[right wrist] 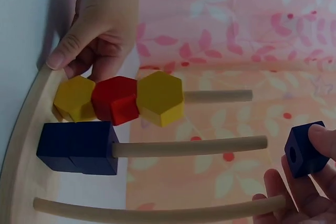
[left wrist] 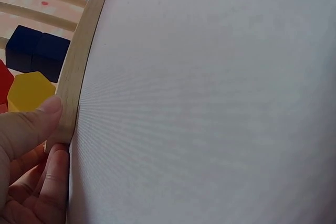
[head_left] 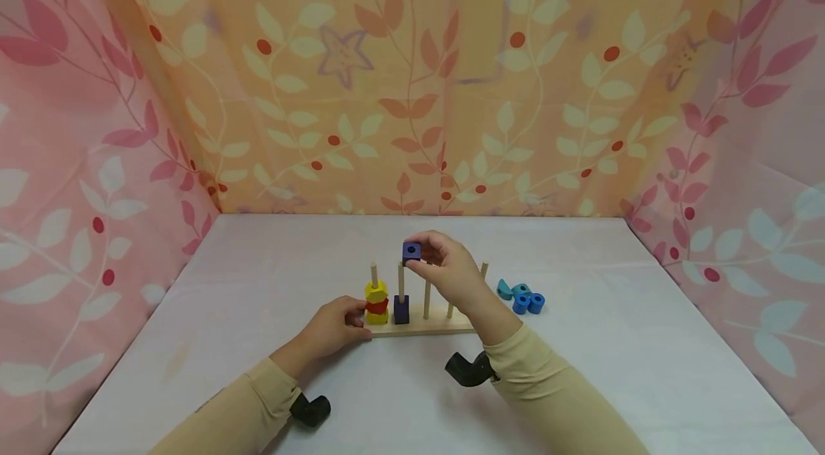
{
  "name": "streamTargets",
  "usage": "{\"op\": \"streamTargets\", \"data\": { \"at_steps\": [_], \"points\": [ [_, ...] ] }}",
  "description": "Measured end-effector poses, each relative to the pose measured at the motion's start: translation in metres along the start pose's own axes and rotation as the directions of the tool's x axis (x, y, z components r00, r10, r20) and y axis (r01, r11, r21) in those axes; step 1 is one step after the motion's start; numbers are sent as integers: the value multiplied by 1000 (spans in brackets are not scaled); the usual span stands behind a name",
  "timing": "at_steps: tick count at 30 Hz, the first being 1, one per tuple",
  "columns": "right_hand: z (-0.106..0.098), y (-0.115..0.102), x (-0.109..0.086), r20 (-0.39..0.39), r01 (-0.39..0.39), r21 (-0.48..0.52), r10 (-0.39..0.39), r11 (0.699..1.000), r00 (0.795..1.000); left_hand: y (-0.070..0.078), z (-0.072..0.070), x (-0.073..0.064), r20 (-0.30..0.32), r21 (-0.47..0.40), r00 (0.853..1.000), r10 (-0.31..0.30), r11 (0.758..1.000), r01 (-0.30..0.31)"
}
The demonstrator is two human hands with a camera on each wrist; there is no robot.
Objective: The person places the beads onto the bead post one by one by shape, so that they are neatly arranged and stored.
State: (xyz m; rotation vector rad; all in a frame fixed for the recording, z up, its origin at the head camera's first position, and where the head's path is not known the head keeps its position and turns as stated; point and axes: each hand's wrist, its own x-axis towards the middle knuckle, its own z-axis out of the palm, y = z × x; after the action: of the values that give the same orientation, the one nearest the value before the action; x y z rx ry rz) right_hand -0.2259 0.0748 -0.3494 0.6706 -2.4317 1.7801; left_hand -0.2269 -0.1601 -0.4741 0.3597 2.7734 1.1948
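My right hand [head_left: 454,274] pinches a dark blue cube [head_left: 411,251] with a round hole, thumb on one side and fingers on the other. The cube is off the tip of the second peg [right wrist: 199,146]. Two dark blue cubes [right wrist: 79,148] are stacked at the foot of that peg. On the first peg, a red block [right wrist: 115,99] sits between two yellow hexagonal blocks [right wrist: 160,98]. My left hand [head_left: 331,326] grips the left end of the wooden peg stand [left wrist: 79,72], thumb on its edge and fingers beneath.
Right of the stand lie several loose blocks: blue cylinders [head_left: 520,304] and teal pieces [head_left: 504,289]. The other pegs [head_left: 427,297] stand bare, partly behind my right hand. A white tabletop [head_left: 258,254] surrounds the stand, with patterned curtains [head_left: 412,82] behind and at both sides.
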Motion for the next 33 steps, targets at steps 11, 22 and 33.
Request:
{"op": "streamTargets", "data": {
  "at_steps": [11, 22, 33],
  "points": [
    [11, 5, 4, 51, -62, -9, 62, 998, 997, -3, 1, 1, -9, 17, 999, 34, 999, -34],
    [18, 16, 3, 53, -151, -1, 150, 989, 987, -4, 1, -1, 2, 15, 1000, 9, 1000, -9],
    [27, 26, -2, -26, -212, 48, 213, 976, 977, -1, 0, 0, -3, 26, 1000, 14, 1000, -14]
  ]
}}
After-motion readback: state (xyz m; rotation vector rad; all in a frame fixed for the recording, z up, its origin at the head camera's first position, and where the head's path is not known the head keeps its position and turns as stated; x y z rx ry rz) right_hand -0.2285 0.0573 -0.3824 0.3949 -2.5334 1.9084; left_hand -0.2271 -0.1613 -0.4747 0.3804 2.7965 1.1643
